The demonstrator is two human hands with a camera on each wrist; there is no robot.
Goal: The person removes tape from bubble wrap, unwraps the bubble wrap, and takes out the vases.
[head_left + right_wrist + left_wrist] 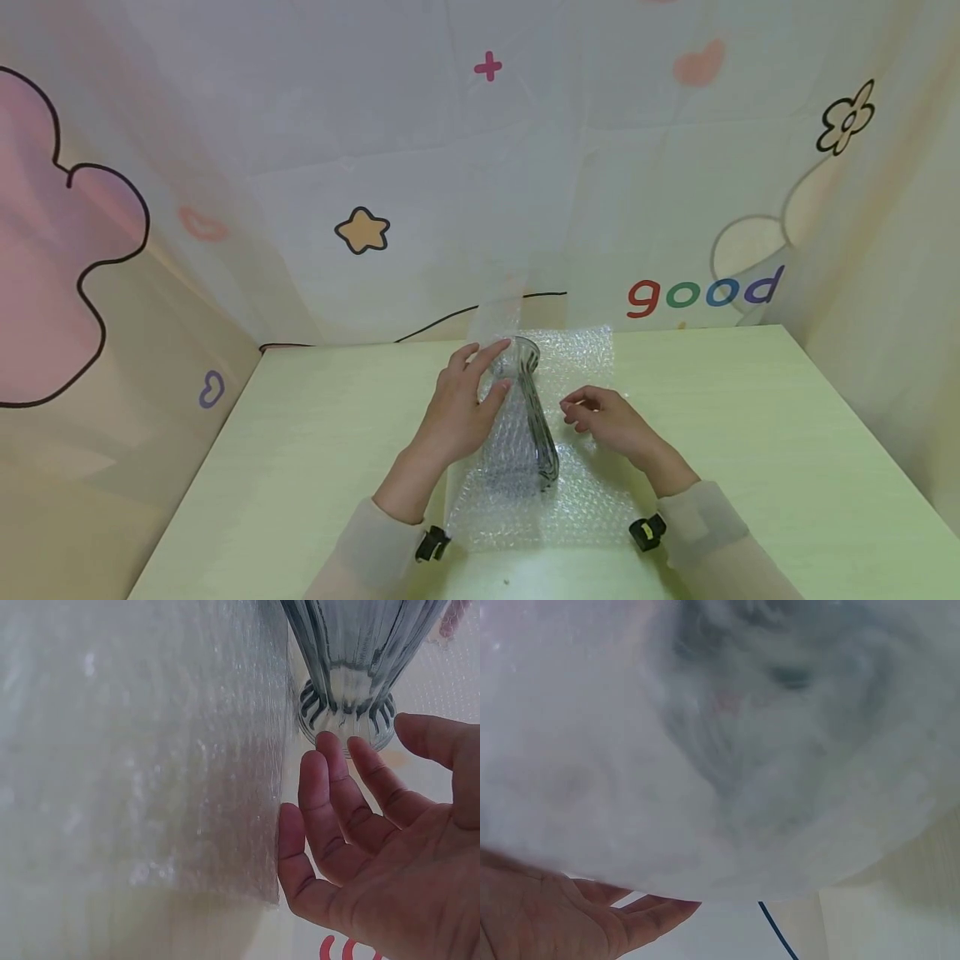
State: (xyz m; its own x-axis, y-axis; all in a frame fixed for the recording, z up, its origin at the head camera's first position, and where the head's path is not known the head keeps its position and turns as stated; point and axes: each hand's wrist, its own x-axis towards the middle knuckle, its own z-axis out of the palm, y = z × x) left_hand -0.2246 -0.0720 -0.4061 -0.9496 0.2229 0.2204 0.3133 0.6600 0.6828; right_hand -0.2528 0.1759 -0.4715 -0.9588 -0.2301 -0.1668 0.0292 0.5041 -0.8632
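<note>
A ribbed, footed glass vase [537,417] lies lengthwise on a sheet of bubble wrap [585,508], foot toward the wall. One flap of the wrap covers its left side. My left hand [465,408] rests over that flap, with fingers and thumb spread near the foot. In the left wrist view, blurred wrap fills most of the picture and the left hand [562,919] shows below it. Right of the vase, my right hand [611,421] hovers with loosely bent fingers and holds nothing. The right wrist view shows its fingers [322,817] near the vase's foot [349,724].
A pale green table [300,467] carries the wrap and runs back to a printed cloth backdrop [450,183]. Cloth also hangs along both sides. Each wrist has a black device, one at the left cuff [432,543] and one at the right cuff [647,531].
</note>
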